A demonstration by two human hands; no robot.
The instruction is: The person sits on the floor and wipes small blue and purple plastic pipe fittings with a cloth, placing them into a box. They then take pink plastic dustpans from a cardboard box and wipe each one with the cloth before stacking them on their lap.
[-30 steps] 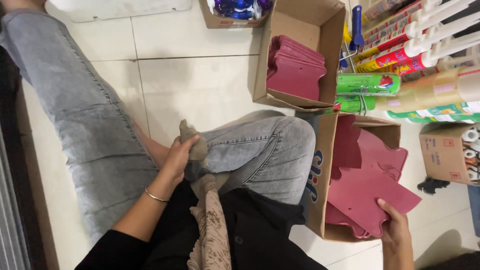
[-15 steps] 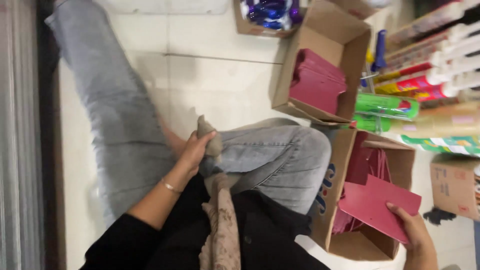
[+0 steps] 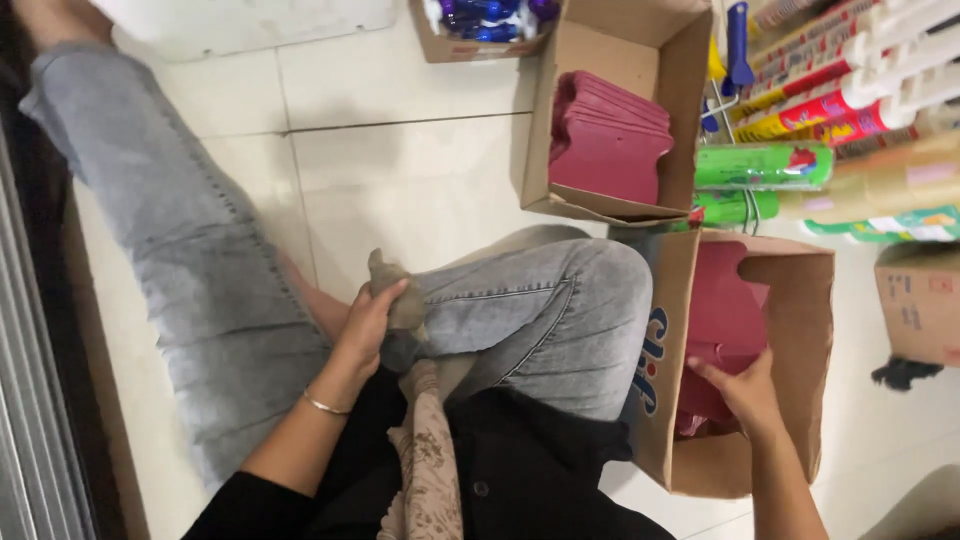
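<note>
Fingers of the right hand (image 3: pixel 745 395) reach into the near cardboard box (image 3: pixel 800 300), curled loosely on the red folders (image 3: pixel 725 310) standing upright inside, long edges running toward the shelf. The left hand (image 3: pixel 370 325) pinches a beige cloth (image 3: pixel 395 285) against the knee.

I count two open cardboard boxes holding dark red folded bags: the near box (image 3: pixel 745 370) by my knee and the far box (image 3: pixel 620 105) beyond it, and the stack of red bags (image 3: pixel 610 145) in the far one is too tightly packed for me to number. I see two more cardboard boxes, one small box (image 3: pixel 920 300) at the right edge and one box of blue bottles (image 3: pixel 485 25) at the top. I make out two green cans (image 3: pixel 765 165) lying on the shelf, and my two hands, left hand (image 3: pixel 372 322) and right hand (image 3: pixel 745 395).
</note>
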